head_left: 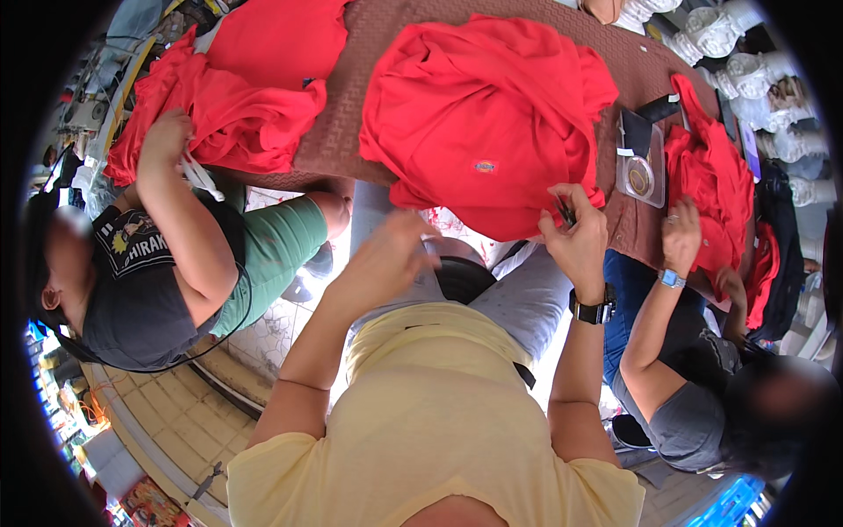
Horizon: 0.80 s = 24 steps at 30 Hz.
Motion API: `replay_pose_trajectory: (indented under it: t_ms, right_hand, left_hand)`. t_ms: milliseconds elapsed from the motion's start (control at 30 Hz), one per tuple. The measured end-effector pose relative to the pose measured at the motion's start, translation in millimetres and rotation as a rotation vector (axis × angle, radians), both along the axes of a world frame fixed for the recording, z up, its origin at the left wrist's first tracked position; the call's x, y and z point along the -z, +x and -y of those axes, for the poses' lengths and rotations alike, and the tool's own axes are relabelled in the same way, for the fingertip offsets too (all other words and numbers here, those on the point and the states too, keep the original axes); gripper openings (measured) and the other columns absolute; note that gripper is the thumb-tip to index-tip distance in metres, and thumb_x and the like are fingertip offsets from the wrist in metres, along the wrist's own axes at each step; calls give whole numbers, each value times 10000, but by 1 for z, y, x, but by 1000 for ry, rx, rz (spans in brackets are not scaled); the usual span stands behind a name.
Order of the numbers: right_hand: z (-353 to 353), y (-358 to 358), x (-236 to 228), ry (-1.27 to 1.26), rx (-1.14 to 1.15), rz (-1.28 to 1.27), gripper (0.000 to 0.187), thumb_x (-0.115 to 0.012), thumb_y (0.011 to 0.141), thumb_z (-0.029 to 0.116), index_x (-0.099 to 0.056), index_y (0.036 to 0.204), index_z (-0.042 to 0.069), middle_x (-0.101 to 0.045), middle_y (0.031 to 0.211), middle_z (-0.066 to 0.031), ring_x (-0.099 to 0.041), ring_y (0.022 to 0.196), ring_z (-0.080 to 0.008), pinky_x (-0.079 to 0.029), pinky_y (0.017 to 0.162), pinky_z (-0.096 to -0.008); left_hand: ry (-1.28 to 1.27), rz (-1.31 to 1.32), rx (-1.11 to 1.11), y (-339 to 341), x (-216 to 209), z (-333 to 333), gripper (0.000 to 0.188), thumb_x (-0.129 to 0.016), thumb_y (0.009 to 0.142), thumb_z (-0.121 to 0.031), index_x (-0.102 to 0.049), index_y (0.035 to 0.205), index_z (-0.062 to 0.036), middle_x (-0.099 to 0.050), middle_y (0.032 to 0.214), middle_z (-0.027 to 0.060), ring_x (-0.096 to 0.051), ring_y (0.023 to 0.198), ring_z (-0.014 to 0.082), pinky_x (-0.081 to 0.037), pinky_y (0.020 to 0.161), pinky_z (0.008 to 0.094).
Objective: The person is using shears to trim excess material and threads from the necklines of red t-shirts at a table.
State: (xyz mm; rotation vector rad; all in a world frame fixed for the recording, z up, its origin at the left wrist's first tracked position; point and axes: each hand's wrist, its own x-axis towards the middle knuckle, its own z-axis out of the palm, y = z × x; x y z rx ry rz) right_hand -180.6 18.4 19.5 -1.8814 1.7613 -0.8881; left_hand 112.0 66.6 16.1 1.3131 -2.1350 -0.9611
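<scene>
Head view: red garment (483, 123) lies heaped on the brown-covered table (342, 132), its lower hem hanging over the near edge. The person's right hand (575, 237) pinches that hem, fingers closed on the cloth together with a small dark tool whose kind cannot be told. The left hand (391, 255) hovers just off the near edge, blurred, fingers loosely curled and empty. Likely a trimming or checking step; the next move calls for the left hand to steady the hem.

left hand (386, 255): motion-blurred, grip unclear | small dark tool (566, 211) in right hand (575, 241): mostly hidden
</scene>
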Motion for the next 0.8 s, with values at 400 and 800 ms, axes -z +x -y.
replay_pose_trajectory:
  t_ms: [400,800]
  right_hand:
    - [-2,8,24,-11,-3,-58,290,-702,764,43,-651,1045,91,-711,864,-125,-706,797,-334,-533,684,-435]
    - [0,-4,41,-4,-21,110,201,-719,807,52,-701,1006,37,-706,895,-143,-699,797,-322,-528,690,-385]
  left_hand:
    - [-552,-9,-199,-36,8,69,236,-795,760,-105,-702,974,-71,-556,1093,93,-533,1010,309,-448,864,411]
    - [-11,-133,38,-26,22,55,61,-756,799,-64,-720,847,-54,-652,818,87,-577,861,285,-483,762,361]
